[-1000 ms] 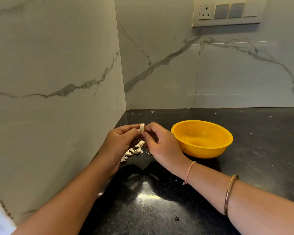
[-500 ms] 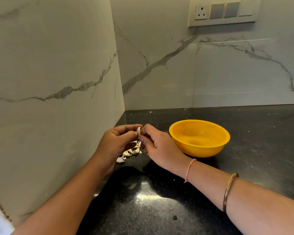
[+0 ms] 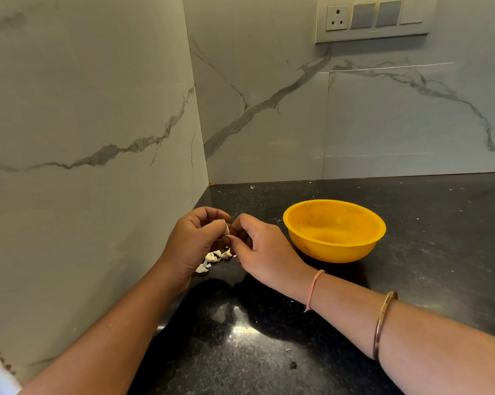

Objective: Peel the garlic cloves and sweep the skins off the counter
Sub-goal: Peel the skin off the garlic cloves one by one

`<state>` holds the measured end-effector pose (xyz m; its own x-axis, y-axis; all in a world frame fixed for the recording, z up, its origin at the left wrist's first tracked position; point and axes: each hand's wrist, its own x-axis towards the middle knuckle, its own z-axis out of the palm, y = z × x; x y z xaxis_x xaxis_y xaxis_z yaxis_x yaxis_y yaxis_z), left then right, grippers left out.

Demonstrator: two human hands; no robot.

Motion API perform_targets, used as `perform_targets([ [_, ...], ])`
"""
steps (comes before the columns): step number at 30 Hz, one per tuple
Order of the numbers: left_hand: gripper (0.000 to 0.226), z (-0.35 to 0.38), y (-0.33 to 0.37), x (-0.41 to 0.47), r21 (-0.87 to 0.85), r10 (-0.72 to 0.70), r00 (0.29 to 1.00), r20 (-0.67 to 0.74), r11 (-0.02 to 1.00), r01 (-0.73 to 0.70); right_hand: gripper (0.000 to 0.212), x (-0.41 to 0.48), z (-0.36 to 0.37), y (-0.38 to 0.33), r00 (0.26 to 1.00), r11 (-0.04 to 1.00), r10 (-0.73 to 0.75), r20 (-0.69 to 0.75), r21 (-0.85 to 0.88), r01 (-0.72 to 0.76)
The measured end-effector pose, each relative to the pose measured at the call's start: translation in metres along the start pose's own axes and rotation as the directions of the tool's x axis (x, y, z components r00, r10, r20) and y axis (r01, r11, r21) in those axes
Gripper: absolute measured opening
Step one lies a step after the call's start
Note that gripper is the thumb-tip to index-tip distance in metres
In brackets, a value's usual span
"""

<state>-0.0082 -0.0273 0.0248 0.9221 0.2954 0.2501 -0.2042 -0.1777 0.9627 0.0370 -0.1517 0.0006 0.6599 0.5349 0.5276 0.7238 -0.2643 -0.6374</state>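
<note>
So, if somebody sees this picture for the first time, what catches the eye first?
The yellow bowl on the dark counter, right of the hands, stands out first. Next, the left hand and right hand pinch a garlic clove between them, above a small heap of pale skins near the wall corner.

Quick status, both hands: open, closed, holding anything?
Left hand: closed, pinching a garlic clove.
Right hand: closed, pinching the same garlic clove, likely at its skin.

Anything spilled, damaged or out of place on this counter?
Only peeling mess: garlic skins lie heaped on the counter beneath the left hand and right hand, which pinch a garlic clove; tiny white flecks dot it elsewhere. The yellow bowl stands upright. Nothing looks damaged.
</note>
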Motion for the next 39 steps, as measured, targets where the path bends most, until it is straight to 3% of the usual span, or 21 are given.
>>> perform_targets([
  [10, 0.018, 0.001, -0.006, 0.002, 0.014, -0.028, 0.999, -0.040, 0.999, 0.029, 0.006, 0.000, 0.004, -0.004, 1.000, 1.000, 0.012, 0.026, -0.004, -0.012],
  [16, 0.020, -0.002, -0.010, 0.006, 0.012, -0.058, 0.990, -0.128, 0.998, 0.060, 0.010, 0.003, -0.001, 0.001, 0.989, 0.989, 0.151, 0.011, -0.003, -0.150],
  [22, 0.024, -0.009, -0.011, 0.011, 0.234, 0.014, 0.978, -0.206, 0.972, 0.036, 0.015, 0.004, -0.013, -0.001, 0.990, 0.962, 0.120, 0.069, -0.255, -0.099],
  [26, 0.028, -0.008, -0.010, 0.010, 0.361, 0.021, 0.989, -0.147, 0.932, 0.034, 0.026, 0.006, -0.018, -0.009, 0.975, 0.904, 0.149, 0.166, -0.423, -0.066],
  [31, 0.027, -0.010, -0.013, 0.008, 0.431, 0.026, 0.995, -0.095, 0.902, 0.017, 0.040, 0.008, -0.024, -0.015, 0.939, 0.845, 0.232, 0.255, -0.530, -0.065],
  [36, 0.029, -0.011, -0.013, 0.009, 0.461, 0.050, 0.994, -0.097, 0.887, 0.000, 0.041, 0.002, -0.028, -0.012, 0.906, 0.780, 0.302, 0.297, -0.623, -0.056],
  [39, 0.027, -0.011, -0.014, 0.010, 0.481, 0.065, 0.994, -0.088, 0.876, -0.014, 0.035, -0.001, -0.020, -0.006, 0.927, 0.770, 0.266, 0.264, -0.637, -0.039],
])
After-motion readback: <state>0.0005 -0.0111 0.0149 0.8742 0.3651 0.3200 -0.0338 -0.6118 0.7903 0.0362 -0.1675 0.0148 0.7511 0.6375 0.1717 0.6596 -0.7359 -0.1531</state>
